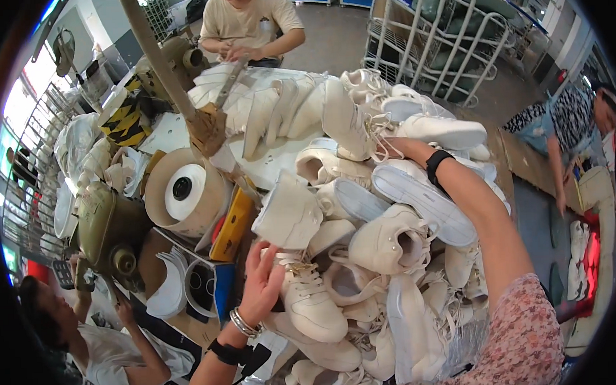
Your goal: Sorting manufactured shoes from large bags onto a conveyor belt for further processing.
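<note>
A big heap of off-white lace-up sneakers lies in front of me. My left hand (262, 281) is by the collar of a laced sneaker (315, 304) at the heap's left side. Its fingers are loosely stretched and apart, reaching just under a cream shoe upper (288, 210). My right hand (403, 147) reaches across to the far side of the heap. Its fingers are closed at the loose laces of an upright sneaker (343, 120); the fingertips are partly hidden. Below that wrist, a sneaker shows its pale sole (423, 201).
Left of the heap stand a round tub (162, 187) with a white spool, a yellow box (233, 225) and olive machines (109, 230). A wrapped pole (157, 55) rises there. People work at the far side, left and right. A white wire cart (438, 38) stands behind.
</note>
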A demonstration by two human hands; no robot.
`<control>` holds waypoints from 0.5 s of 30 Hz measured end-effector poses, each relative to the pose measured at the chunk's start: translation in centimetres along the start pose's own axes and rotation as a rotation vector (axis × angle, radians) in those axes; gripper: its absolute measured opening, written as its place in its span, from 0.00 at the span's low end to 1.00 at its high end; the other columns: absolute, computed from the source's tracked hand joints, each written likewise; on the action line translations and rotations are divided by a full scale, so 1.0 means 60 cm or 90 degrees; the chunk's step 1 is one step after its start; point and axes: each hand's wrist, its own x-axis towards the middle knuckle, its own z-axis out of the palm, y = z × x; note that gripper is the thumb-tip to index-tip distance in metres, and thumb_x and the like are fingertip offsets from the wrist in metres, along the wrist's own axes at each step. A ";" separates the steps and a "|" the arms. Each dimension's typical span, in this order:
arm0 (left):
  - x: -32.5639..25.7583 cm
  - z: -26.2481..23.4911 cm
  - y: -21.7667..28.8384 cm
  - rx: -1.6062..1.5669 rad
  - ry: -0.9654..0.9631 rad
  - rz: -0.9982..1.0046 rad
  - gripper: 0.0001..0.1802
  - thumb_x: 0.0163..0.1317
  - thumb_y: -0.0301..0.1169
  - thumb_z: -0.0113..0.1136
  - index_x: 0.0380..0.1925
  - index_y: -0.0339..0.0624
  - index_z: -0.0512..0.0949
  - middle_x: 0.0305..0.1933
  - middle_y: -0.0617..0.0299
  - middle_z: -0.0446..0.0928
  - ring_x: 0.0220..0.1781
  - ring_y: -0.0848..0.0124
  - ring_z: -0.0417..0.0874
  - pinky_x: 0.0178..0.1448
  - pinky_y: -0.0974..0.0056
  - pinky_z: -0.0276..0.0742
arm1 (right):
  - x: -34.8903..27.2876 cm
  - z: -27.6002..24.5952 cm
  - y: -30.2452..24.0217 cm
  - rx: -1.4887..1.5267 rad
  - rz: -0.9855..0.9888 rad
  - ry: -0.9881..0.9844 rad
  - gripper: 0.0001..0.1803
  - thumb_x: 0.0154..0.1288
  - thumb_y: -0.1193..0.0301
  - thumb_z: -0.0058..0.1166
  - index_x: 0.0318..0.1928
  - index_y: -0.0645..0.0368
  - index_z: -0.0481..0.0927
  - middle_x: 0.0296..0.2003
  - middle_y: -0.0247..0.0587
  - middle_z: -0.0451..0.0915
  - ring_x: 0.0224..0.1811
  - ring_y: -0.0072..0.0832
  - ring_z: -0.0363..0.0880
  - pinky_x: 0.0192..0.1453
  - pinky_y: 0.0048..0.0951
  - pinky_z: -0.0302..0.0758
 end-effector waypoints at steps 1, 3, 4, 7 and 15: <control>-0.006 0.017 0.011 -0.008 -0.024 0.022 0.26 0.63 0.39 0.51 0.60 0.43 0.68 0.67 0.48 0.56 0.70 0.52 0.54 0.72 0.54 0.48 | -0.025 0.017 0.014 0.023 0.072 0.032 0.27 0.68 0.50 0.40 0.56 0.56 0.75 0.55 0.48 0.75 0.57 0.44 0.72 0.61 0.36 0.67; -0.068 0.004 0.013 0.069 -0.006 -0.019 0.28 0.61 0.41 0.53 0.60 0.45 0.68 0.65 0.47 0.57 0.69 0.51 0.54 0.72 0.53 0.48 | -0.011 0.038 -0.132 0.085 0.106 -0.033 0.27 0.68 0.51 0.38 0.56 0.57 0.75 0.55 0.50 0.75 0.57 0.44 0.72 0.62 0.35 0.66; -0.071 0.019 0.023 0.070 -0.010 -0.001 0.28 0.60 0.41 0.54 0.60 0.45 0.68 0.65 0.47 0.57 0.69 0.50 0.54 0.72 0.52 0.48 | -0.044 0.044 -0.122 0.079 0.132 -0.023 0.28 0.68 0.50 0.37 0.56 0.57 0.75 0.55 0.50 0.75 0.57 0.43 0.72 0.62 0.34 0.66; -0.093 0.075 0.048 0.070 -0.032 0.021 0.29 0.59 0.41 0.55 0.61 0.46 0.68 0.65 0.47 0.57 0.69 0.47 0.53 0.72 0.50 0.48 | -0.135 0.056 -0.092 0.081 0.134 -0.046 0.35 0.70 0.43 0.29 0.64 0.56 0.65 0.60 0.53 0.70 0.62 0.45 0.68 0.65 0.37 0.63; -0.232 0.203 0.124 0.066 -0.064 0.005 0.32 0.59 0.43 0.56 0.64 0.46 0.65 0.67 0.46 0.52 0.73 0.45 0.43 0.74 0.46 0.41 | -0.315 0.101 -0.138 0.030 0.236 0.019 0.28 0.66 0.46 0.40 0.54 0.53 0.74 0.48 0.47 0.79 0.53 0.45 0.76 0.52 0.40 0.74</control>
